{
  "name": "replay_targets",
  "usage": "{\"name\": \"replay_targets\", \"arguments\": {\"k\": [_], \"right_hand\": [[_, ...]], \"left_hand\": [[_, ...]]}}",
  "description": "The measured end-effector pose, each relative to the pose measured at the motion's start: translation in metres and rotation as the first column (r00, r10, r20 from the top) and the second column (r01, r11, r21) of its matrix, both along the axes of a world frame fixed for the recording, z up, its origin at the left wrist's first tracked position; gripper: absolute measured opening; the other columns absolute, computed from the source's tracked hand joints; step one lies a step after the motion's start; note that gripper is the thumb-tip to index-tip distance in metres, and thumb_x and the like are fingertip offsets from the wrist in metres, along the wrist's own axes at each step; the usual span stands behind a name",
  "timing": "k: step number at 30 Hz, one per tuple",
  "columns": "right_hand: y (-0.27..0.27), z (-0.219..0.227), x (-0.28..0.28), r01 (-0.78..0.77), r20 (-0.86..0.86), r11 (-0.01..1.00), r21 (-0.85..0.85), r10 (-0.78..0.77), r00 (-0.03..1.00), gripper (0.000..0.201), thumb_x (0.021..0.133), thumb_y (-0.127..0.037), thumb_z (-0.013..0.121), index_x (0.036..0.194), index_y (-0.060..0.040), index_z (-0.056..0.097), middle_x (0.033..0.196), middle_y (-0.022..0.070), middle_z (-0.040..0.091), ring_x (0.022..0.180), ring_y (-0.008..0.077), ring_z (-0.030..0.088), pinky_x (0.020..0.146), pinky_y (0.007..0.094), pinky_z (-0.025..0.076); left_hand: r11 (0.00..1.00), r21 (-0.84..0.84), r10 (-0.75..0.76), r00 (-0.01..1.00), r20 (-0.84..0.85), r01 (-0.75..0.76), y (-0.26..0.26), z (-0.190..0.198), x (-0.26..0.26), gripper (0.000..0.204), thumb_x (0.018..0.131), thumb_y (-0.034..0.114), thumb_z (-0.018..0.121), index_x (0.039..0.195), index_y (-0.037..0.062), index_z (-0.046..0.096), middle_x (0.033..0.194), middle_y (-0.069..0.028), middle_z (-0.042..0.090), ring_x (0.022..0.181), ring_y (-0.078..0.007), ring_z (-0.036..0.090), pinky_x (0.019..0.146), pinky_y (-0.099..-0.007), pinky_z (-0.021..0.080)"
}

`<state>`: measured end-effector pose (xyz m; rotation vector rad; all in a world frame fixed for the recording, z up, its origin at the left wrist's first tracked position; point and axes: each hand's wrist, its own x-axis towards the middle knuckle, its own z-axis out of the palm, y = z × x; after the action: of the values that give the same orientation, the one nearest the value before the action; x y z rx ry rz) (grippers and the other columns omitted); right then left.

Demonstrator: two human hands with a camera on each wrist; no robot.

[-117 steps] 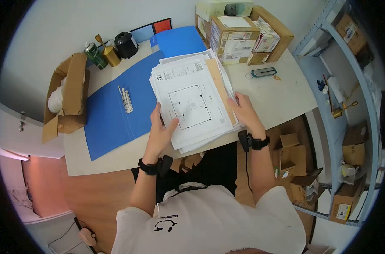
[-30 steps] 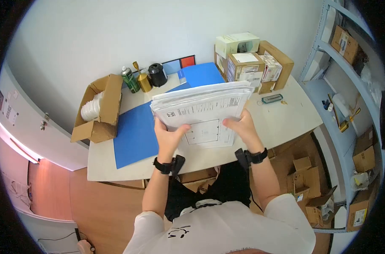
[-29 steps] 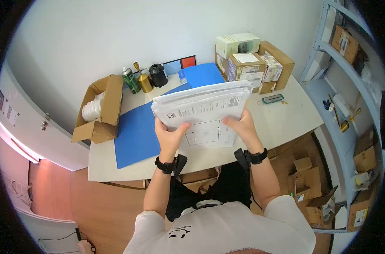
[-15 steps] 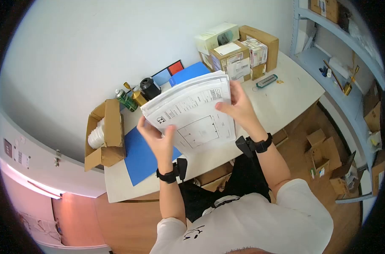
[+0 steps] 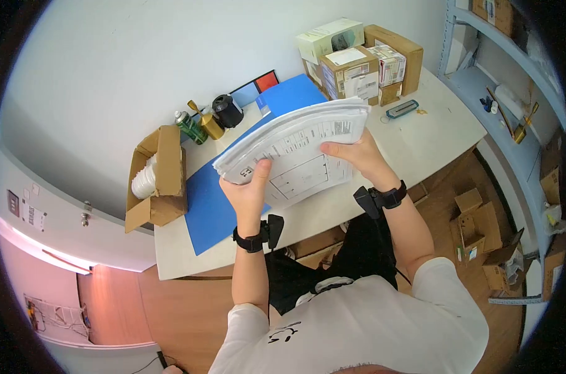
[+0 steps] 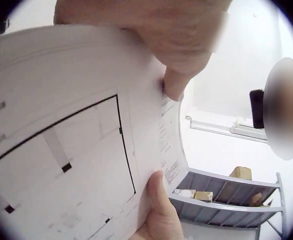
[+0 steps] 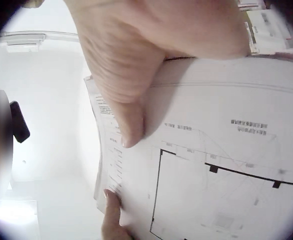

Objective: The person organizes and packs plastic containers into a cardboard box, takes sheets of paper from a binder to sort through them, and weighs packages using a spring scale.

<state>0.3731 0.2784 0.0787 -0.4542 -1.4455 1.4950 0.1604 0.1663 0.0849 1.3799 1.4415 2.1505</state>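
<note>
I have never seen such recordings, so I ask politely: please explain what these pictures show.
No machine here: a person works with two bare hands. The wide picture is taken from the head, looking down; the two close ones come from the left and right wrists. The left hand and the right hand grip a thick, curved stack of white printed sheets by its sides. On the pale table lie a flat blue folder, an open brown cardboard box and stacked cartons.

Mid-frame, the paper stack is white with dark print and black-lined drawing. Left of centre, the folder is bright blue; farther left, the carton is brown.
</note>
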Motion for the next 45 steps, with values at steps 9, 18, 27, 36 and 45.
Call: {"name": "replay_targets", "arguments": {"k": [9,18,27,36,45], "right_hand": [[-0.013,-0.005,0.000,0.363,-0.022,0.902,0.235,-0.368,0.929,0.055,0.081,-0.016,0.084,0.127,0.0018,0.061,0.129,0.0130,0.062,0.116,0.0206,0.061,0.091,0.0348,0.054],[-0.006,0.038,0.010,0.343,-0.024,0.452,0.823,-0.577,0.817,0.046,0.083,-0.007,0.077,0.127,-0.0053,0.063,0.119,0.0142,0.063,0.104,0.0315,0.065,0.091,0.0370,0.051],[-0.005,0.022,0.002,0.412,-0.129,0.813,0.411,-0.396,0.909,0.040,0.086,-0.010,0.078,0.122,-0.0001,0.062,0.115,0.0114,0.067,0.108,0.0239,0.064,0.096,0.0365,0.050],[0.012,-0.081,0.014,-0.056,0.193,0.995,-0.079,0.071,0.979,0.050,0.082,-0.016,0.085,0.125,0.0008,0.065,0.116,0.0100,0.071,0.107,0.0168,0.065,0.093,0.0329,0.053],[0.003,-0.081,0.003,0.064,0.107,0.995,-0.079,-0.055,0.993,0.049,0.082,-0.019,0.086,0.123,0.0003,0.066,0.113,0.0088,0.072,0.104,0.0165,0.066,0.090,0.0316,0.053]], "left_hand": [[0.986,0.165,0.044,0.990,-0.133,-0.022,0.010,0.022,-0.001,0.040,0.097,0.037,0.069,0.111,0.0009,0.061,0.104,-0.0060,0.063,0.097,-0.0130,0.057,0.089,-0.0280,0.044],[0.987,0.088,0.150,0.974,-0.171,-0.137,0.015,0.033,-0.007,0.019,0.101,0.018,0.060,0.091,0.0022,0.060,0.087,0.0004,0.059,0.080,-0.0076,0.048,0.077,-0.0244,0.039],[0.996,0.083,0.018,1.000,-0.001,-0.018,0.013,0.029,-0.006,0.022,0.104,0.023,0.055,0.103,0.0021,0.061,0.100,-0.0005,0.058,0.094,-0.0092,0.051,0.086,-0.0258,0.041],[0.940,-0.108,-0.332,0.942,-0.053,0.325,-0.003,-0.042,-0.032,0.057,0.086,0.039,0.083,0.120,-0.0016,0.062,0.111,-0.0068,0.067,0.104,-0.0149,0.061,0.091,-0.0320,0.050],[0.956,-0.208,-0.185,0.976,0.113,0.205,0.002,-0.071,-0.006,0.041,0.083,0.017,0.084,0.115,-0.0034,0.068,0.107,-0.0102,0.073,0.095,-0.0171,0.067,0.084,-0.0323,0.055]]}}
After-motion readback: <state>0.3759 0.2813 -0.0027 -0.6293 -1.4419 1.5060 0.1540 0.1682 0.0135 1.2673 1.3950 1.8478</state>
